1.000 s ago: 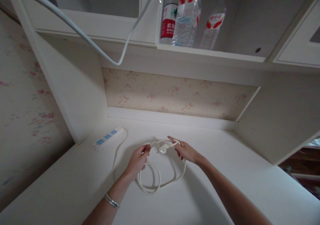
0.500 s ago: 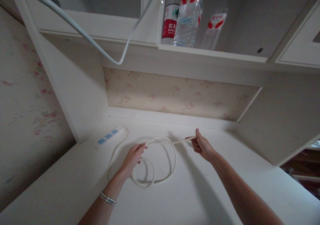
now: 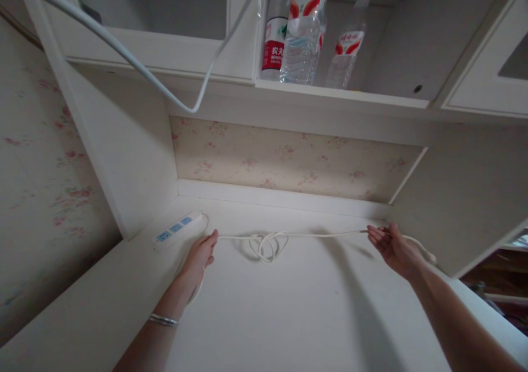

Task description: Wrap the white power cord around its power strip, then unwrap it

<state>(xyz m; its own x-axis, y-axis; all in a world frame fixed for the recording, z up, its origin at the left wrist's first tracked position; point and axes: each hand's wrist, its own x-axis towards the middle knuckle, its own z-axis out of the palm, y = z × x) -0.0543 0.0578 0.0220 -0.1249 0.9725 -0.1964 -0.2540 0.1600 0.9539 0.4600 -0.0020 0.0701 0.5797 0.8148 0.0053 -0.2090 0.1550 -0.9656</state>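
Observation:
A white power cord (image 3: 305, 235) stretches between my two hands above the white desktop, with small tangled loops near its middle. My left hand (image 3: 200, 253) is closed on the cord at the left, beside the power strip (image 3: 178, 228) with its blue sockets. At the right, my right hand (image 3: 394, 245) pinches the cord between thumb and fingers, and a free length of cord with a pale end, blurred, trails past it toward the right side panel.
Plastic water bottles (image 3: 305, 36) stand on the open shelf above. A thick pale cable (image 3: 136, 66) hangs down in front of the cupboard at upper left. Side panels (image 3: 462, 196) bound the white desktop (image 3: 268, 317) left and right.
My hands have moved apart, left hand to the left and right hand to the right. The wide cord loops have drawn in to a small tangle in the middle.

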